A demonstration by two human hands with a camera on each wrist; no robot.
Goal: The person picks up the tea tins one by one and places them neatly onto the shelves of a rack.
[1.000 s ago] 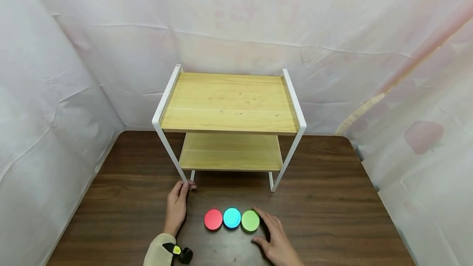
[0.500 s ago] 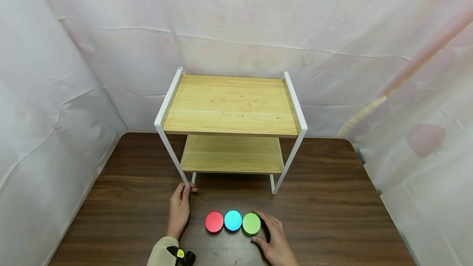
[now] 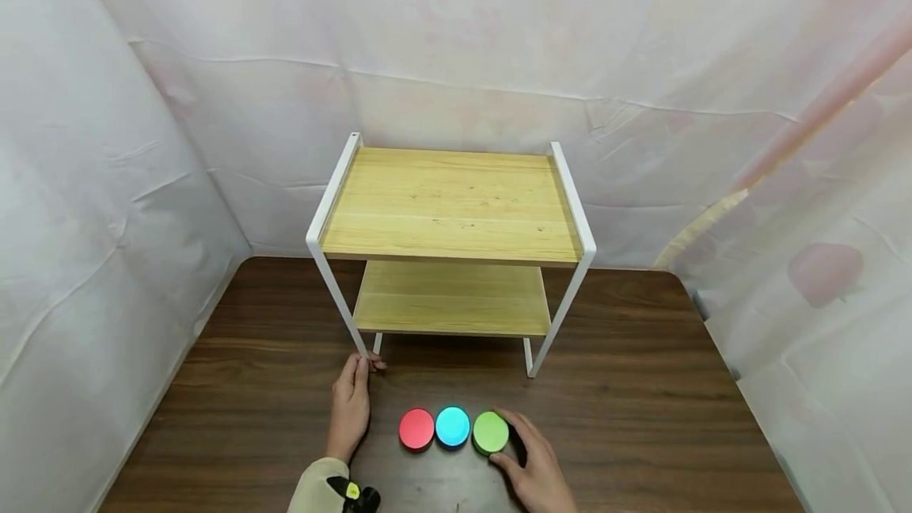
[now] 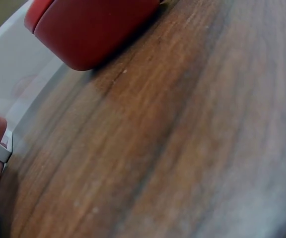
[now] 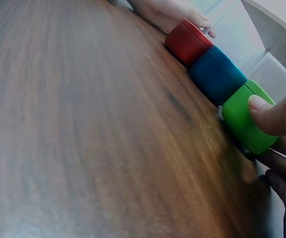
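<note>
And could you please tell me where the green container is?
In the head view, the green container sits low near centre, just right of the blue container, in the grip of the right hand.

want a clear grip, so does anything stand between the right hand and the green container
Nothing visible does: the right hand pinches the green container directly. The blue container, then the red container, stand to its left, away from the palm.

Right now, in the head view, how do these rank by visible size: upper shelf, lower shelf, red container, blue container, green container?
1. Upper shelf
2. Lower shelf, partly hidden
3. Red container, blue container, green container: look too alike to rank
</note>
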